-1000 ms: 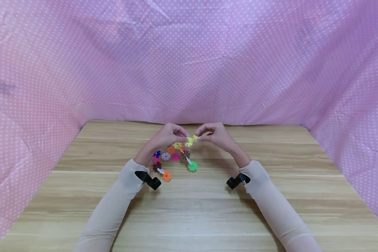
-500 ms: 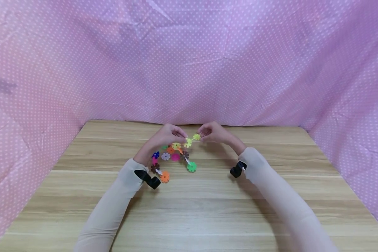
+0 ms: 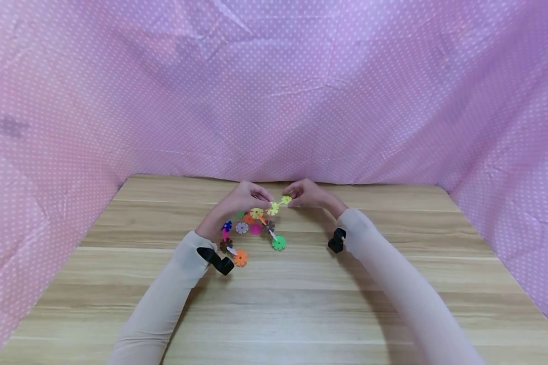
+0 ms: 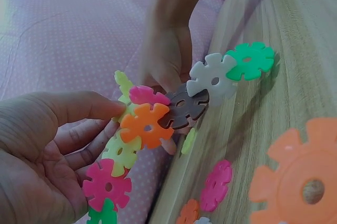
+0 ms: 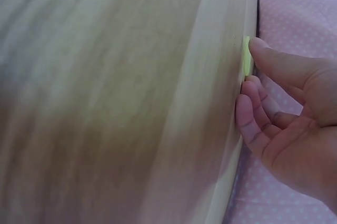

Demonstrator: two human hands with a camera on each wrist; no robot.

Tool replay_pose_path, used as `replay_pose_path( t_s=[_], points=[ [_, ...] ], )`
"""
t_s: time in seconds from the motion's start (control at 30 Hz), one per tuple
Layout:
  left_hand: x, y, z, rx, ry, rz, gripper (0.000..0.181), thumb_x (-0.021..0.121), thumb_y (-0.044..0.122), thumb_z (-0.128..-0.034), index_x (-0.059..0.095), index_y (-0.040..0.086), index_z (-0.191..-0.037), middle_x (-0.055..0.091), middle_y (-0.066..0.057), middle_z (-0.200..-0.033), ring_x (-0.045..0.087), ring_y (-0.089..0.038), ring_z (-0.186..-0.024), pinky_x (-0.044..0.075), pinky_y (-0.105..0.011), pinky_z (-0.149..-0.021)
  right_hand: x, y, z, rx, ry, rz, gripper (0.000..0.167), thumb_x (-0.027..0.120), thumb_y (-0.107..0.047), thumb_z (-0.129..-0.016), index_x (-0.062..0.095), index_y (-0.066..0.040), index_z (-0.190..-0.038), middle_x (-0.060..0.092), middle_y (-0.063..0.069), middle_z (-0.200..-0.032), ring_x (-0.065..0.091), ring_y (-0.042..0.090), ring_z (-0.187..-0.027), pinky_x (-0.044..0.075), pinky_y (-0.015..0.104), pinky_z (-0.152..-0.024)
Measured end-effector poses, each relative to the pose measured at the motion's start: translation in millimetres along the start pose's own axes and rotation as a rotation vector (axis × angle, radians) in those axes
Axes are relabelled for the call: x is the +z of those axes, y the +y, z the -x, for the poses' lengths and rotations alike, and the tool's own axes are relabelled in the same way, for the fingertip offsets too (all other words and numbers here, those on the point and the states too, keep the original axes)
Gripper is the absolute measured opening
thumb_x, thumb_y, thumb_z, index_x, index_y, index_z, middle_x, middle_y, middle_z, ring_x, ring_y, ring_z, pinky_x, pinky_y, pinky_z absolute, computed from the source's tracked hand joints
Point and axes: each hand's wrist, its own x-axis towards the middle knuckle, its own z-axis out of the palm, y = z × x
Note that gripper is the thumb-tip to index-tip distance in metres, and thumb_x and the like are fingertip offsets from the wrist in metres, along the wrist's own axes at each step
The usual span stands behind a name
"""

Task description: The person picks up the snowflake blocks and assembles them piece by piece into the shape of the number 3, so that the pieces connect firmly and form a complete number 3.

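Observation:
A chain of colourful slotted plastic snowflake discs is held over the table. My left hand (image 3: 245, 197) pinches it at a yellow disc (image 3: 273, 208) between thumb and fingers. At the chain's right end another yellow disc (image 3: 286, 200) sits at the fingertips of my right hand (image 3: 308, 194); the right wrist view shows the thumb and fingers pinching this disc's edge. Pink, orange (image 4: 135, 128), brown (image 4: 184, 109), white and green discs (image 4: 251, 62) branch off in the left wrist view. Part of the chain is hidden behind my left hand.
Lower parts of the chain, with an orange disc (image 3: 240, 258) and a green disc (image 3: 279, 243), hang or lie near the wooden table (image 3: 274, 314). A pink dotted cloth (image 3: 274, 101) rises behind the table's far edge.
My right fingers have shifted slightly on the right-end yellow disc, briefly standing at its edge half a second ago. The right wrist and forearm have turned and lifted. My left hand stays nearly still.

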Motion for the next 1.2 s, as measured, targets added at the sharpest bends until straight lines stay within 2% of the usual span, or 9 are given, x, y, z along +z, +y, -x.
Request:
replay_pose_path(
  t_s=[0.1,0.27,0.57,0.7,0.87,0.97,1.07,1.2],
  points=[
    [0.3,0.3,0.0,-0.003,-0.005,-0.003,0.018,0.074,0.010,-0.0919,0.075,0.001,-0.107,0.075,-0.009,-0.101,0.059,-0.011,-0.081,0.049,-0.022,-0.067,0,1,-1.3,-0.005,-0.008,0.029,0.041,0.075,-0.005,-0.091,0.066,0.000,-0.131,0.066,0.012,-0.094,0.051,0.011,-0.077,0.042,0.019,-0.065],
    [0.3,0.2,-0.3,-0.008,-0.006,-0.005,0.018,0.074,0.010,-0.0917,0.075,0.001,-0.107,0.076,-0.010,-0.102,0.062,-0.011,-0.082,0.051,-0.022,-0.069,-1,4,-3.1,-0.031,-0.016,0.045,0.034,0.075,-0.004,-0.090,0.071,0.000,-0.124,0.066,0.009,-0.089,0.051,0.013,-0.078,0.042,0.020,-0.066],
    [-0.2,-1.4,-2.8,-0.022,-0.008,-0.016,0.019,0.074,0.011,-0.0921,0.076,0.002,-0.108,0.076,-0.011,-0.105,0.061,-0.011,-0.084,0.050,-0.022,-0.069,-2,8,-0.4,-0.059,-0.050,0.002,0.027,0.081,0.000,-0.084,0.071,0.004,-0.109,0.069,0.016,-0.096,0.056,0.016,-0.085,0.047,0.022,-0.074],
    [-0.3,-1.4,-2.3,-0.035,-0.014,-0.018,0.019,0.073,0.012,-0.0931,0.076,0.003,-0.109,0.076,-0.012,-0.110,0.063,-0.012,-0.087,0.051,-0.022,-0.071,-3,8,2.0,-0.081,-0.078,-0.021,0.028,0.081,0.003,-0.081,0.069,0.005,-0.106,0.066,0.012,-0.093,0.055,0.014,-0.083,0.047,0.021,-0.073],
    [-0.3,-1.9,-1.8,-0.029,-0.014,-0.020,0.019,0.073,0.012,-0.0933,0.077,0.002,-0.109,0.076,-0.012,-0.108,0.064,-0.012,-0.086,0.052,-0.022,-0.071,-3,4,10.2,-0.065,-0.083,-0.050,0.028,0.079,0.006,-0.082,0.066,0.006,-0.106,0.064,0.013,-0.094,0.055,0.015,-0.084,0.047,0.022,-0.073],
    [0.2,-2.7,-2.0,-0.028,-0.012,-0.019,0.018,0.073,0.012,-0.0928,0.077,0.002,-0.108,0.077,-0.012,-0.106,0.064,-0.013,-0.086,0.052,-0.022,-0.071,-1,3,17.2,-0.028,-0.078,-0.084,0.024,0.076,0.006,-0.084,0.067,0.004,-0.107,0.068,0.013,-0.094,0.058,0.014,-0.081,0.050,0.023,-0.069],
    [0.7,-4.1,-2.5,-0.026,-0.010,-0.021,0.018,0.074,0.013,-0.0921,0.077,0.003,-0.107,0.077,-0.011,-0.105,0.064,-0.013,-0.086,0.052,-0.023,-0.072,1,4,23.1,0.015,-0.070,-0.167,0.023,0.073,0.006,-0.087,0.068,0.004,-0.109,0.071,0.013,-0.092,0.062,0.013,-0.077,0.055,0.026,-0.066],
    [1.1,-5.1,-3.1,-0.016,-0.007,-0.027,0.018,0.075,0.013,-0.0912,0.077,0.003,-0.107,0.077,-0.010,-0.104,0.064,-0.013,-0.086,0.052,-0.024,-0.073,2,5,30.0,0.048,-0.048,-0.281,0.028,0.070,0.005,-0.089,0.068,0.006,-0.116,0.074,0.013,-0.094,0.068,0.014,-0.077,0.061,0.030,-0.070]
  ],
)
